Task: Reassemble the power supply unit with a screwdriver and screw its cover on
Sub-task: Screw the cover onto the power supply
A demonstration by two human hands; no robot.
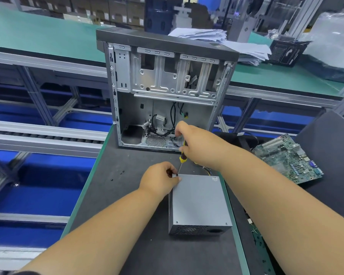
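A grey metal power supply unit (197, 203) lies on the dark mat in front of me, its cover on top and a vent grille facing me. My right hand (197, 143) grips the yellow-and-black screwdriver (182, 157) by its handle, tip down at the unit's far left corner. My left hand (159, 179) sits at that same corner, fingers curled and pinching near the screwdriver tip, where a small dark screw (176, 175) shows. Two screws sit in the cover's near corners.
An open, empty computer case (165, 92) stands upright just behind the unit. A green motherboard (286, 157) lies to the right. Three loose black screws (120, 173) lie on the mat to the left. Yellow and black cables (209, 169) trail from the unit's back.
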